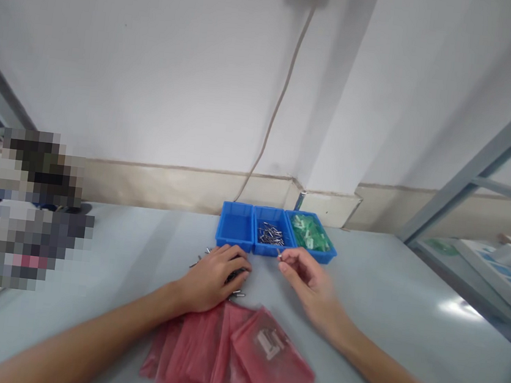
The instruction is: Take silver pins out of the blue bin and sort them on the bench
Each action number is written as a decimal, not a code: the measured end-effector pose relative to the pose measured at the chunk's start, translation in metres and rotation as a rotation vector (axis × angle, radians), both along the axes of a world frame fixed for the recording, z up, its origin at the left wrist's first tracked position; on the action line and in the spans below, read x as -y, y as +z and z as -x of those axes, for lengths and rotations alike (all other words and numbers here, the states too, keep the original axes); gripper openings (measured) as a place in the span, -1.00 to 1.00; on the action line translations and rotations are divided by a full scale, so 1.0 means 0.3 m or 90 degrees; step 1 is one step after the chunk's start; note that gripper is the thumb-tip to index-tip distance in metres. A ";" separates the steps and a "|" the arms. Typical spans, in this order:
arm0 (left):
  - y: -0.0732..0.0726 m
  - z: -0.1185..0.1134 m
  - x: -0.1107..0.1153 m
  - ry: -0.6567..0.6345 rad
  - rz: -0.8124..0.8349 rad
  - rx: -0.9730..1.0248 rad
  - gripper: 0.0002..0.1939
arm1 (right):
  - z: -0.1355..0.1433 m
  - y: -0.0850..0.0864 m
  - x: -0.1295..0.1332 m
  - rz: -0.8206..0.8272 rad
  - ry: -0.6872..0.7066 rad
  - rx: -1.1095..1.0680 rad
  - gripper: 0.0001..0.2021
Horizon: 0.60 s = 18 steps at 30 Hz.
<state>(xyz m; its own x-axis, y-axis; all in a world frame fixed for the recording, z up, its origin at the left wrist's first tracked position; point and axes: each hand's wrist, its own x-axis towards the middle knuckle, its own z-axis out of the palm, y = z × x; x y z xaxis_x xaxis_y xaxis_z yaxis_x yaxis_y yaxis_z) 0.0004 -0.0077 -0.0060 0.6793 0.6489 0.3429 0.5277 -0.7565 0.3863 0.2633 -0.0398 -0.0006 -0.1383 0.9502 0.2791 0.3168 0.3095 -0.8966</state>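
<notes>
My left hand (218, 276) is cupped over a pile of small dark metal pieces (237, 294) on the table, its fingers bent round some of them. My right hand (303, 277) pinches a tiny metal piece (279, 255) between thumb and forefinger, just in front of the blue bins. The middle blue bin (268, 251) holds many metal pins (271, 234). In the right bin (329, 253) lie green packets (310, 231). The left bin (237, 223) shows only its blue floor. Pink plastic bags (200, 351) overlap below my hands; the top one has pale pieces (270, 342) inside.
The grey table (119, 250) meets a white wall with a hanging cable (279, 102). Metal frame posts (485, 159) slant at both sides. Equipment and a blurred-out patch (44, 217) are at the left, white boxes (500, 268) at the right.
</notes>
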 end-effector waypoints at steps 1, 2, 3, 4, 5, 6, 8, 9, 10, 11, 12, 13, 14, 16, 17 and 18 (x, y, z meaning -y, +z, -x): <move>0.001 0.000 0.001 -0.001 -0.001 0.001 -0.79 | 0.000 -0.001 0.000 -0.003 -0.003 -0.003 -0.81; 0.002 0.000 0.001 0.000 -0.002 0.002 -0.79 | 0.000 -0.002 0.000 -0.006 -0.005 -0.003 -0.82; 0.003 0.000 0.002 0.001 0.000 0.001 -0.79 | 0.000 -0.002 0.000 -0.008 -0.006 -0.003 -0.83; 0.004 0.000 0.003 0.002 0.001 0.000 -0.79 | 0.000 -0.002 0.001 -0.010 -0.007 0.000 -0.84; 0.005 0.000 0.003 0.004 0.003 -0.002 -0.80 | 0.001 -0.001 0.002 -0.013 -0.006 0.005 -0.85; 0.005 0.000 0.003 0.005 0.003 -0.002 -0.80 | 0.001 0.000 0.004 -0.016 -0.006 0.012 -0.86; 0.003 0.000 0.003 0.005 0.001 -0.003 -0.80 | 0.002 0.003 0.009 -0.024 -0.001 0.033 -0.88; 0.002 0.000 0.002 0.004 -0.002 -0.002 -0.80 | 0.003 0.005 0.012 -0.027 0.003 0.044 -0.88; 0.001 0.000 0.001 0.003 -0.004 -0.001 -0.80 | 0.004 0.007 0.014 -0.028 0.009 0.055 -0.88; -0.001 0.000 0.001 0.003 -0.006 0.000 -0.80 | 0.005 0.008 0.017 -0.026 0.014 0.064 -0.88; -0.002 0.000 0.000 0.003 -0.006 -0.001 -0.79 | 0.006 0.010 0.019 -0.022 0.019 0.072 -0.86; -0.003 0.000 -0.001 0.003 -0.006 -0.002 -0.79 | 0.007 0.011 0.021 -0.016 0.024 0.079 -0.84; -0.003 0.000 -0.001 0.003 -0.007 -0.003 -0.79 | 0.008 0.012 0.022 -0.011 0.027 0.083 -0.82; -0.003 0.000 -0.001 0.001 -0.007 -0.003 -0.79 | 0.009 0.012 0.022 -0.004 0.031 0.089 -0.78; -0.003 0.000 -0.001 0.000 -0.007 -0.001 -0.79 | 0.010 0.012 0.022 -0.003 0.032 0.090 -0.77; -0.003 0.000 -0.001 -0.001 -0.007 0.001 -0.79 | 0.009 0.010 0.021 -0.004 0.032 0.090 -0.76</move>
